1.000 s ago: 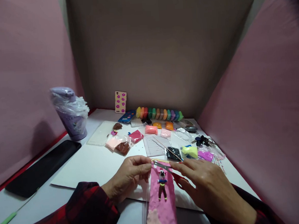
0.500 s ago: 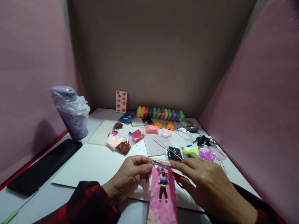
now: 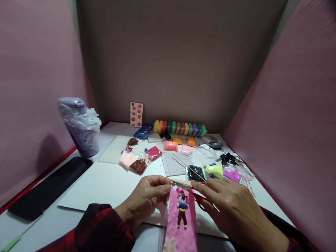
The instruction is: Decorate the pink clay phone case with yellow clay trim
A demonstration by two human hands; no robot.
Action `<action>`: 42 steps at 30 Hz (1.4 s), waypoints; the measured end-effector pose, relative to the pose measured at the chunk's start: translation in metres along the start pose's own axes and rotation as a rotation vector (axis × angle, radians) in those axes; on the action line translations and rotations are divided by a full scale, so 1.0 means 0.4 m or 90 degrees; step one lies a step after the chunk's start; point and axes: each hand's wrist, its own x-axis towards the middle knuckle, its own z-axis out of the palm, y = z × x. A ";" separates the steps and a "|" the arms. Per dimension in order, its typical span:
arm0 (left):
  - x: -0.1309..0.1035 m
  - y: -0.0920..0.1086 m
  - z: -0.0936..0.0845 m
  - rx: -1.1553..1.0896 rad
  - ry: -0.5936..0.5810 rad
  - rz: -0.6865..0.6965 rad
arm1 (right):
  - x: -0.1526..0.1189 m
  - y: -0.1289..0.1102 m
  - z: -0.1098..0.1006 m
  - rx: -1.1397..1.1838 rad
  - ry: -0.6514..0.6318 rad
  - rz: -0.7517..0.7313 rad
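A long panel covered in pink clay (image 3: 183, 240), with a clear edge like a phone case, extends toward me. On it lies a small clay figure (image 3: 182, 209) with a red top, blue middle and brown legs. My left hand (image 3: 149, 194) is closed in a pinch at the panel's far left corner. My right hand (image 3: 234, 206) grips red-handled scissors (image 3: 200, 200), whose blades cross the far end of the panel toward my left fingertips. A thin yellowish strip (image 3: 181, 181) shows just beyond the blades; what bears it is hidden.
Beyond my hands lie a paper sheet (image 3: 172, 166), a black clay packet (image 3: 196, 173), a yellow one (image 3: 214, 171) and a row of coloured clay packs (image 3: 179, 128). At left stand a purple bottle (image 3: 83, 132), a black phone-like slab (image 3: 50, 188) and a green-handled tool (image 3: 6, 248).
The pink panel and its figure have shifted slightly left and tilted a little. My hands and the scissors stay almost where they were.
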 end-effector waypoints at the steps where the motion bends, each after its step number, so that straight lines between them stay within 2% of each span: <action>1: 0.000 0.000 0.001 -0.003 0.000 -0.001 | -0.001 0.000 0.000 -0.005 0.007 -0.006; 8: -0.002 0.004 0.005 -0.021 0.003 -0.005 | -0.007 -0.004 0.000 -0.059 0.047 -0.044; 25: 0.000 0.005 0.005 -0.036 0.003 -0.010 | -0.011 -0.003 0.003 -0.094 0.065 -0.086; 35: -0.004 0.006 -0.003 -0.039 0.005 0.002 | -0.003 0.000 0.004 -0.008 0.103 -0.082; 42: -0.007 0.008 0.002 -0.040 0.004 0.000 | 0.000 0.002 0.000 -0.020 0.099 -0.068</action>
